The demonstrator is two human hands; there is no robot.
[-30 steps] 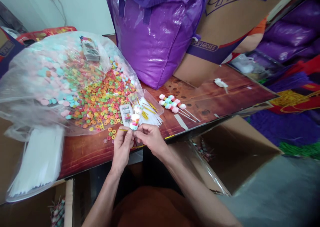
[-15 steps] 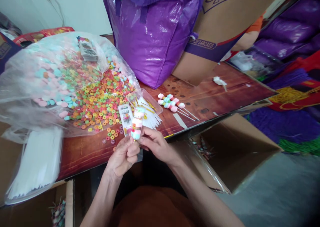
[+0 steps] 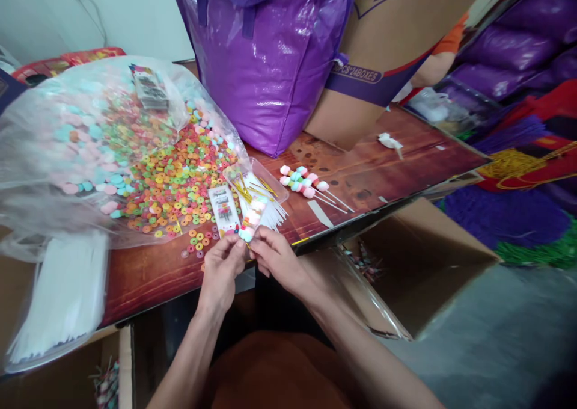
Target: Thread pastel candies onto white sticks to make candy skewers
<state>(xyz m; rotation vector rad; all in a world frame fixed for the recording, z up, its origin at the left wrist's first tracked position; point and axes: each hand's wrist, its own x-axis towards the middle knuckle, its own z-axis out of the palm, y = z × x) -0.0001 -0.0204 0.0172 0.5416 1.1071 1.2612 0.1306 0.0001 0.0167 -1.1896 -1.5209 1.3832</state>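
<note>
Both hands are closed at the lower end of a candy skewer (image 3: pixel 253 218), a stack of pastel marshmallows and coloured rings that looks wrapped in clear film. My left hand (image 3: pixel 222 266) pinches the left side of that end, my right hand (image 3: pixel 274 254) the right side. A bit of gold tie shows between the fingertips; the stick itself is hidden. Just beyond lie a stack of printed clear wrappers (image 3: pixel 222 207), white sticks (image 3: pixel 271 215) and gold twist ties (image 3: pixel 243 186) in a clear tray (image 3: pixel 274 186). Several unwrapped candy skewers (image 3: pixel 303 180) rest to the right.
A large plastic bag (image 3: pixel 31 186) of marshmallows and candy rings (image 3: pixel 180 174) covers the table's left. Behind stand a purple bag (image 3: pixel 265 78) and a carton (image 3: pixel 360 102). More white sticks (image 3: pixel 63 289) lie at left. An open box (image 3: pixel 428 264) sits below right.
The wrapped skewer has been lowered and tilted to the right. My left hand has turned, its thumb now along the skewer's end; my right hand stays beside it. The view has shifted slightly.
</note>
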